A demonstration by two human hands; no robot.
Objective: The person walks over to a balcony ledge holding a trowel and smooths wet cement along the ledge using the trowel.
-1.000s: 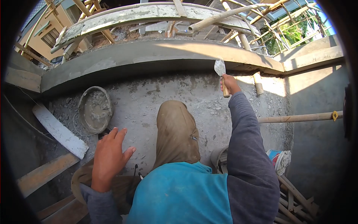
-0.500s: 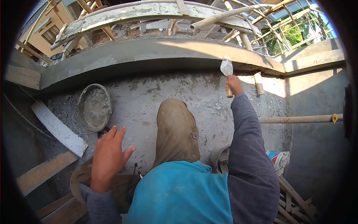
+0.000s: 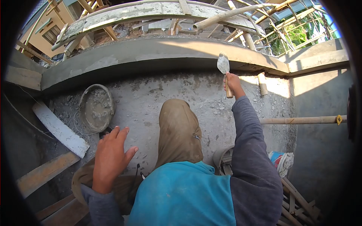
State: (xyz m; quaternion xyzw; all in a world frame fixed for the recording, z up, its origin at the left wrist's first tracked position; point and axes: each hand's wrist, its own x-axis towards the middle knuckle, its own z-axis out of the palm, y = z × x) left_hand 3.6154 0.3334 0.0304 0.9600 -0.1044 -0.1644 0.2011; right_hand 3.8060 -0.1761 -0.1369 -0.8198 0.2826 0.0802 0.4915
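Observation:
My right hand (image 3: 234, 84) is closed round the wooden handle of a trowel (image 3: 223, 64). Grey mortar smears the trowel's blade, which points away from me and overlaps the low plastered wall (image 3: 151, 53); whether it touches the wall I cannot tell. My left hand (image 3: 111, 155) is held up with its fingers apart, holding nothing, near my bent left leg. Beyond that hand, on the rough floor, stands a round bucket (image 3: 96, 107) with grey mortar in it.
A whitish board (image 3: 60, 130) and a wooden plank (image 3: 48, 174) lie at the left. At the right are a bamboo pole (image 3: 301, 120), a short bamboo piece (image 3: 262, 84), another bucket (image 3: 222, 158) and a crumpled bag (image 3: 283, 162). Bamboo scaffolding (image 3: 226, 17) rises beyond the wall.
The trowel in my right hand has shifted a little to the left along the wall, and its blade has moved slightly up in view. My left hand is almost where it was.

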